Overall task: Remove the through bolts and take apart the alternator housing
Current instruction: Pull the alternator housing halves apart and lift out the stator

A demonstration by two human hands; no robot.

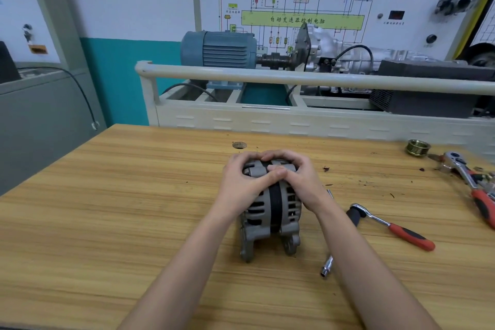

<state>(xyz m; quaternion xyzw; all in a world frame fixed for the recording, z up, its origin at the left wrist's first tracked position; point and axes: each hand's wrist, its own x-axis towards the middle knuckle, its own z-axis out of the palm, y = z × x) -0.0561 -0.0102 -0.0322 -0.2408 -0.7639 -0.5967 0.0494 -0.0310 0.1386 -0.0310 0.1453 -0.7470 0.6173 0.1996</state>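
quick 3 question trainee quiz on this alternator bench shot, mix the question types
1. True or false: both hands grip the alternator.
2. Which lies nearest the right hand? A) ratchet B) pulley C) motor
3. Fill in: the alternator sits on a wooden ____.

Key
1. True: the left hand and the right hand both curl over its top.
2. A
3. table
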